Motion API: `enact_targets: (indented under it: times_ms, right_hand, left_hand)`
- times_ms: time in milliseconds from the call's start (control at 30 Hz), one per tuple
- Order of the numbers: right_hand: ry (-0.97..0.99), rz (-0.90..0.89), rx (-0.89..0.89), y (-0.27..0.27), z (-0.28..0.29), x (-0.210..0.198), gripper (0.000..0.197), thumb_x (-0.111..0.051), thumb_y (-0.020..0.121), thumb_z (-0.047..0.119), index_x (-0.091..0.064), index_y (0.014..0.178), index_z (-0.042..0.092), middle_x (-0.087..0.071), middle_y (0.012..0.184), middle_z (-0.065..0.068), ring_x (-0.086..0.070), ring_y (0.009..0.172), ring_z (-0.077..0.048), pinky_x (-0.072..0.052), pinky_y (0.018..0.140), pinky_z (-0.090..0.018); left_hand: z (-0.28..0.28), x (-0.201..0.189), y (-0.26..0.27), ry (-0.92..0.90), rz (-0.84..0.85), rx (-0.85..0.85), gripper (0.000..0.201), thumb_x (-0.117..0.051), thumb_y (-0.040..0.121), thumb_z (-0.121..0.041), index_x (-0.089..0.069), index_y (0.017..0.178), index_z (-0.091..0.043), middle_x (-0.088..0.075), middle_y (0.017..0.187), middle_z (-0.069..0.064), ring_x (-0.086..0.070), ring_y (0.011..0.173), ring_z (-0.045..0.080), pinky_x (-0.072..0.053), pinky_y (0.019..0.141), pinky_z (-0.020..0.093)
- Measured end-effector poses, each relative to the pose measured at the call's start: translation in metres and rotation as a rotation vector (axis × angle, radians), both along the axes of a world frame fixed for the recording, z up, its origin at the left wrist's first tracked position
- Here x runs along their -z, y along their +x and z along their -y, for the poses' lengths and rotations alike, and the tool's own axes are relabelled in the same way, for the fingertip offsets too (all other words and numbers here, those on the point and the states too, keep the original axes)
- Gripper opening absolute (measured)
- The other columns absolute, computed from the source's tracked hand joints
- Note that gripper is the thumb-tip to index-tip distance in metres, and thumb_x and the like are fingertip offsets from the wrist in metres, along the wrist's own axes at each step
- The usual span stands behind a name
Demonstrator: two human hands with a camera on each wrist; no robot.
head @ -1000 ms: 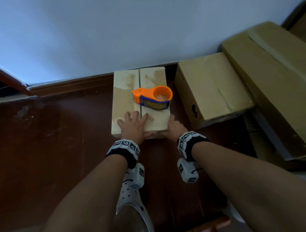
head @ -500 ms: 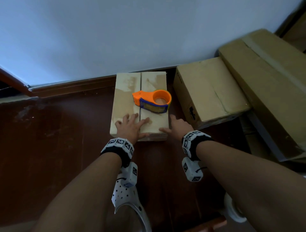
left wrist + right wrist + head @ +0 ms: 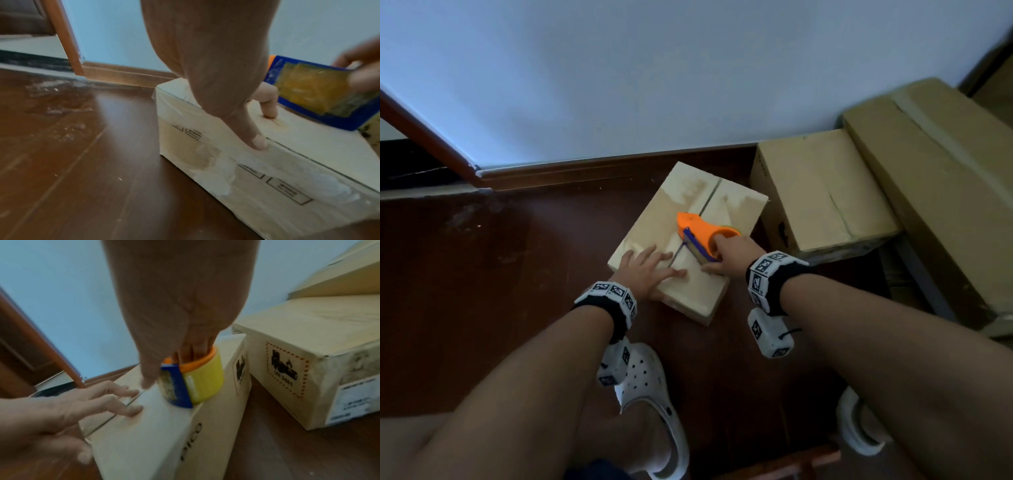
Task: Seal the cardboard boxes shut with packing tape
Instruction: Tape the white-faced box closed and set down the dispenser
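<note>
A small pale cardboard box (image 3: pixel 654 219) lies askew on the dark wooden floor, its centre seam running away to the upper right. On top of it sits an orange tape dispenser (image 3: pixel 698 229) with a blue flap and a yellow tape roll (image 3: pixel 203 378). My right hand (image 3: pixel 717 245) grips the dispenser, fingers down inside its ring and thumb against the blue flap. My left hand (image 3: pixel 650 263) lies flat with spread fingers on the box's near end, across the seam. In the left wrist view its fingertips (image 3: pixel 257 142) press the box's top edge.
Two larger brown boxes (image 3: pixel 822 192) (image 3: pixel 941 192) stand close to the right of the small box, against the white wall. A wooden skirting board (image 3: pixel 585 168) runs behind it, with a door frame (image 3: pixel 424 137) at far left. My white clogs (image 3: pixel 650 397) are just below the box.
The small box has turned so its far end points right. My right hand left the box's near edge and took hold of the dispenser. My left hand stayed flat on the box.
</note>
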State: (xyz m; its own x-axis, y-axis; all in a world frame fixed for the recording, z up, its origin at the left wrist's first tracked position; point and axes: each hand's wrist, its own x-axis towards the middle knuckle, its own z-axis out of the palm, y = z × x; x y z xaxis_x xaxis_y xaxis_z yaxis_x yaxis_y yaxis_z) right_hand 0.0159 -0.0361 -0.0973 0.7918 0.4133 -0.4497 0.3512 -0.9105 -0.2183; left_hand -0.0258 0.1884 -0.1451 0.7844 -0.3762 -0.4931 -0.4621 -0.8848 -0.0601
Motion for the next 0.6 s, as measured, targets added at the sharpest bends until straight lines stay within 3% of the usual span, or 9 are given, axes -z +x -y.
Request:
enact_targets:
  times_ms: [100,167,233,300,433,500,600]
  right_hand:
    - [0.005,-0.049,-0.030,-0.008,-0.001,0.002,0.025,-0.050,0.097,0.036,-0.052,0.105,0.013,-0.061,0.102,-0.007,-0.059,0.095,-0.027,-0.040,0.079,-0.034]
    - [0.127,-0.051,0.070,-0.008,0.003,-0.003,0.017,-0.052,0.096,0.029,-0.050,0.097,0.012,-0.057,0.097,-0.008,-0.058,0.095,-0.029,-0.039,0.072,-0.033]
    - [0.280,-0.045,0.231,-0.006,0.014,-0.009,0.017,-0.053,0.095,0.024,-0.052,0.101,0.008,-0.059,0.102,-0.012,-0.058,0.095,-0.031,-0.041,0.071,-0.033]
    - [0.391,0.003,0.415,-0.004,0.033,-0.017,0.026,-0.056,0.093,0.025,-0.057,0.110,0.005,-0.061,0.106,-0.015,-0.058,0.097,-0.031,-0.042,0.072,-0.032]
    - [0.530,0.097,0.729,-0.011,0.076,-0.030,0.034,-0.064,0.082,0.026,-0.059,0.110,0.007,-0.065,0.104,-0.013,-0.060,0.096,-0.030,-0.042,0.071,-0.031]
    - [0.559,0.059,0.818,-0.018,0.093,-0.038,0.040,-0.065,0.080,0.028,-0.057,0.113,0.008,-0.064,0.106,-0.012,-0.059,0.096,-0.029,-0.042,0.072,-0.030]
    - [0.607,-0.012,0.911,-0.029,0.111,-0.051,0.048,-0.058,0.074,0.035,-0.057,0.113,0.006,-0.062,0.100,-0.011,-0.059,0.093,-0.029,-0.040,0.067,-0.028]
  left_hand:
    - [-0.011,-0.011,0.006,0.038,-0.093,-0.014,0.066,-0.052,0.087,-0.061,-0.021,0.145,-0.049,-0.010,0.159,-0.006,-0.001,0.148,0.023,-0.013,0.114,0.058]
    - [-0.005,-0.020,0.009,-0.020,-0.059,-0.047,0.061,-0.049,0.085,-0.066,-0.036,0.140,-0.042,-0.021,0.155,-0.004,-0.012,0.146,0.020,-0.012,0.115,0.054]
    - [0.012,-0.023,0.012,-0.141,0.001,-0.148,0.061,-0.044,0.087,-0.068,-0.042,0.137,-0.034,-0.025,0.153,-0.003,-0.019,0.143,0.016,-0.011,0.116,0.049]
    - [0.040,-0.020,0.014,-0.178,0.048,-0.230,0.071,-0.041,0.090,-0.067,-0.032,0.146,-0.025,-0.014,0.159,-0.001,-0.015,0.146,0.015,-0.013,0.117,0.047]
    - [0.103,-0.008,0.019,-0.069,0.016,-0.326,0.096,-0.046,0.086,-0.070,-0.005,0.154,-0.015,0.012,0.161,0.008,0.000,0.149,0.026,-0.013,0.117,0.053]
    - [0.125,-0.002,0.021,-0.007,-0.057,-0.366,0.097,-0.054,0.089,-0.058,0.004,0.153,-0.013,0.015,0.160,0.014,0.005,0.148,0.033,-0.011,0.116,0.055]
    - [0.143,0.006,0.016,0.045,-0.085,-0.347,0.077,-0.048,0.099,-0.016,0.008,0.153,-0.008,0.016,0.159,0.017,0.008,0.147,0.040,-0.015,0.117,0.054]
